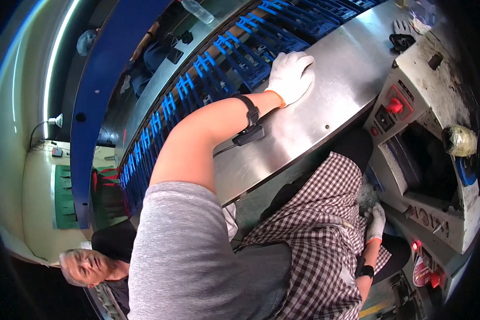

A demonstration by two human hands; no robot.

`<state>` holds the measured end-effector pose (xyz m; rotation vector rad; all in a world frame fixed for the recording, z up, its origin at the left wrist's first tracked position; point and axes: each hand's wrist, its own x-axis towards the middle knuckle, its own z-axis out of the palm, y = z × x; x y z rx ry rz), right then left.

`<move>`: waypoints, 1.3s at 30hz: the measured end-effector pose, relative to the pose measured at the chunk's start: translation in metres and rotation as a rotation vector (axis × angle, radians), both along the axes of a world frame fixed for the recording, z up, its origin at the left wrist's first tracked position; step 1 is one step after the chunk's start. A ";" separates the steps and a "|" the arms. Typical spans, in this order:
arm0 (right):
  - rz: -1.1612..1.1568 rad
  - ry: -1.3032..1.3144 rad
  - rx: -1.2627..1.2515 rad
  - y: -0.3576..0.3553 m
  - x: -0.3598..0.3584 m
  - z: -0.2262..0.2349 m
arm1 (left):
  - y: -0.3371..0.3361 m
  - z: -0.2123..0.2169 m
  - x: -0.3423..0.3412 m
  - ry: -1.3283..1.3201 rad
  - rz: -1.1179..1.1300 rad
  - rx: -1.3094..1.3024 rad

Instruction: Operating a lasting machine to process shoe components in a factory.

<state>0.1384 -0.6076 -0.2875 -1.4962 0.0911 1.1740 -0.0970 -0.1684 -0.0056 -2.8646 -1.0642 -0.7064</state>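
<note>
Left hand (289, 76), white-gloved, lies flat and released on the steel worktop (336, 90), at its far edge beside the blue racks (224, 74). Right hand (376, 221), gloved, loosely curled, rests on the checked cloth (314, 234), grasping nothing.

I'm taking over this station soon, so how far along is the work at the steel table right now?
Done: cannot tell; no finished piece shows. In hand: nothing; the left hand lies flat, gloved, on the bare steel table beside the row of blue racks, and the right hand hangs by the checked cloth near the control panel. Left: the racks look untouched.
</note>
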 end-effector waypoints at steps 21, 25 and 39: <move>0.033 0.052 -0.024 -0.017 0.000 -0.020 | 0.025 -0.016 0.030 -0.119 0.332 -0.193; 0.002 0.022 -0.049 -0.009 0.001 -0.009 | 0.030 -0.016 0.034 -0.104 0.333 -0.171; -0.023 0.029 -0.073 -0.016 -0.004 -0.023 | 0.027 -0.022 0.032 -0.104 0.275 -0.135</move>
